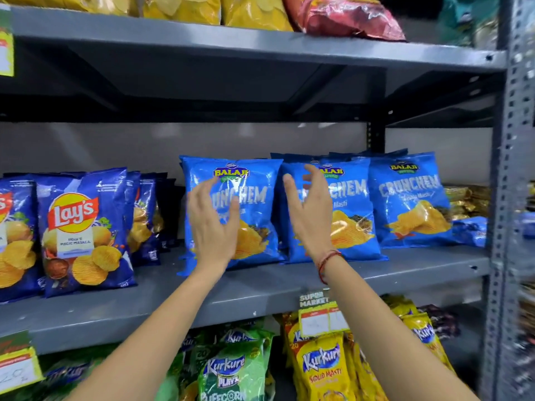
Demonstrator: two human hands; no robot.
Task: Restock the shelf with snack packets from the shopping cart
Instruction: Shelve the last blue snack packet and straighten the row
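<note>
Three light-blue Balaji Crunchem packets stand upright on the grey middle shelf (pixel 405 266). The left packet (pixel 254 206) sits nearest the shelf's front. My left hand (pixel 212 224) hovers just in front of its left half, fingers spread, holding nothing. My right hand (pixel 309 215) is raised between that packet and the middle packet (pixel 351 218), fingers apart and empty, with a red thread on the wrist. The right packet (pixel 411 204) stands untouched. The shopping cart is out of view.
Dark-blue Lay's packets (pixel 84 227) fill the shelf's left part. Yellow and red bags lie on the top shelf (pixel 260 44). Green and yellow Kurkure packets (pixel 321 369) hang below. A perforated steel upright (pixel 512 198) bounds the right side. Price tags (pixel 321 316) clip onto the shelf edge.
</note>
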